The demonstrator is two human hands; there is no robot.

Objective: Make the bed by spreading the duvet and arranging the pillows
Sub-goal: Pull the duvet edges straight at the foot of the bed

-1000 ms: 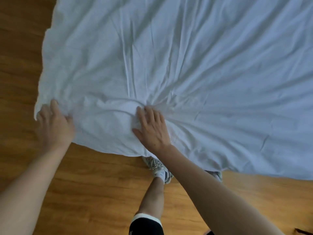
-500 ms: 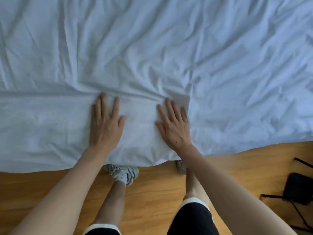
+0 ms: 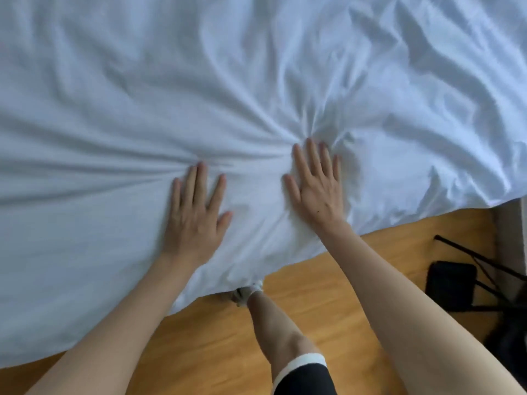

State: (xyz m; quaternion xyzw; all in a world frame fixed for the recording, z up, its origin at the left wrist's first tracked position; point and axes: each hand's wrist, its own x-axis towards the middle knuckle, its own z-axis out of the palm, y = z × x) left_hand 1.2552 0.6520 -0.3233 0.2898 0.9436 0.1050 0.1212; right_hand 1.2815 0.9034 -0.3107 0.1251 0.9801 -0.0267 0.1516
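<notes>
A white duvet [image 3: 256, 67] covers the bed and fills the upper part of the view, its near edge hanging over the side toward the floor. My left hand [image 3: 196, 215] lies flat on the duvet near that edge, fingers straight and spread. My right hand [image 3: 316, 186] presses flat on the duvet a little further in, fingers straight. Creases fan out from a bunched spot just above my right fingertips. No pillows are in view.
Wooden floor [image 3: 342, 280] runs along the bed's near side. My leg and a shoe [image 3: 245, 293] stand against the duvet's hanging edge. A black object with thin black legs [image 3: 450, 283] sits on the floor at the right.
The view has shifted right along the bed from the duvet's left corner. Both hands went from the corner area to lying flat; the right hand has pushed further in, bunching creases ahead of it.
</notes>
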